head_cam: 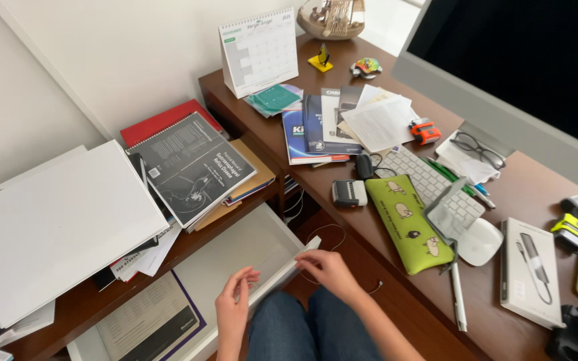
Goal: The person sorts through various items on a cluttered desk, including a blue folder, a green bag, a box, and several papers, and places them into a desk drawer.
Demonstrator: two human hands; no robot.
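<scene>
My left hand [233,304] hovers over the front edge of an open white drawer [249,244], fingers spread, holding nothing. My right hand [329,269] rests by the drawer's front right corner, fingers curled around a thin dark cable [324,229] that loops up toward the desk edge. In the drawer lies a booklet with a purple border [148,324]. My knees in blue jeans [309,331] are below the hands.
A brown desk [536,194] carries a green pencil pouch [409,220], a white keyboard [429,184], a white mouse [479,241], a pen [458,294], a white box [530,271], glasses [477,148], books [319,124] and a calendar [260,50]. A lower shelf [88,301] holds a white box [55,224] and spiral manuals [192,164].
</scene>
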